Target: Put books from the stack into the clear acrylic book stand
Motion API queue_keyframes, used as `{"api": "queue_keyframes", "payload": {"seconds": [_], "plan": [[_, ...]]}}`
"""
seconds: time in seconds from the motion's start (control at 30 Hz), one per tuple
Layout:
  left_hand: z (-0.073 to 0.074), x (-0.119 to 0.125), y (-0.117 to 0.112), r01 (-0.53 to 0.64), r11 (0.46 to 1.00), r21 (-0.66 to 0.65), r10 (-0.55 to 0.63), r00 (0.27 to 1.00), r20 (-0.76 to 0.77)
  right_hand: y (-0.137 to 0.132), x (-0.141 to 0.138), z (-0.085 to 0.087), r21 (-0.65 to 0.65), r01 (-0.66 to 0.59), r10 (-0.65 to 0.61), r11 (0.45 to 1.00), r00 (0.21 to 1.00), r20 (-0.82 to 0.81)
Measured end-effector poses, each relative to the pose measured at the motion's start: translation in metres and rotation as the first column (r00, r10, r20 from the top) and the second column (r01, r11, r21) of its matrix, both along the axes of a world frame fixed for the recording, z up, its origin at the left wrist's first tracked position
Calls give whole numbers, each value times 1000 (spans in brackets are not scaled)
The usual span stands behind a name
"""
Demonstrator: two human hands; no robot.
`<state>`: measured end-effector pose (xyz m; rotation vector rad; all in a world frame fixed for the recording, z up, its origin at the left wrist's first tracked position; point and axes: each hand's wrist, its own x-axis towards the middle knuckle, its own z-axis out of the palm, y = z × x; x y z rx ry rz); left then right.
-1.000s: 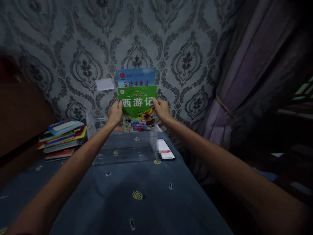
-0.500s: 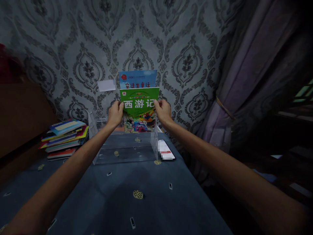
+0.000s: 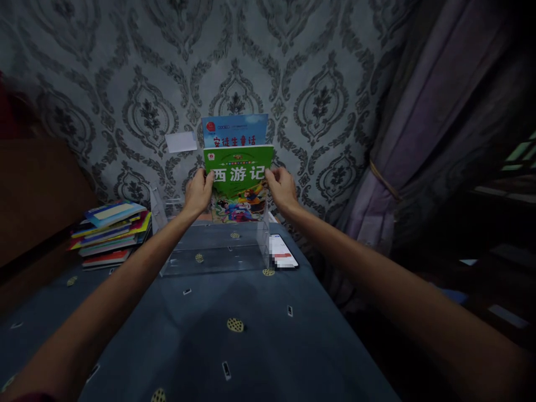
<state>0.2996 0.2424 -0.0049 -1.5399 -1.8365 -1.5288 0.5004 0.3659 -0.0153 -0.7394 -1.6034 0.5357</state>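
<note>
A green picture book (image 3: 238, 192) with white Chinese characters stands upright between my hands. My left hand (image 3: 198, 191) pinches its left edge, and my right hand (image 3: 282, 187) grips the right edge, thumbs on the front cover. Behind it rises a blue book (image 3: 235, 129) with red characters, its lower part hidden by the green one. Both books are at a clear plastic tiered rack (image 3: 218, 259) on the cloth-covered table. Whether the green book's bottom edge rests on a tier I cannot tell.
Left of the rack lies a stack of books (image 3: 111, 231). A phone (image 3: 282, 251) lies by the rack's right side. A white card (image 3: 181, 142) shows at the wall above the rack's left. A tied curtain (image 3: 387, 167) hangs beyond the table's right edge.
Both hands still hold the green book, which has barely moved against the rack. The whole view has shifted slightly, so the table things appear a little higher.
</note>
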Motion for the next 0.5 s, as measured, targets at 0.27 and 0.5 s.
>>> {"api": "queue_keyframes", "payload": {"seconds": [0.27,0.5], "plan": [[-5,-2,-3,41,999,17,-42,999,31,-5,3,-4,-17,5,-5,1000,1000,-22],[-4,-2,-6,62,998,10,-63,997,45,-13,8,-6,30,-32,32,999,999,-12]]}}
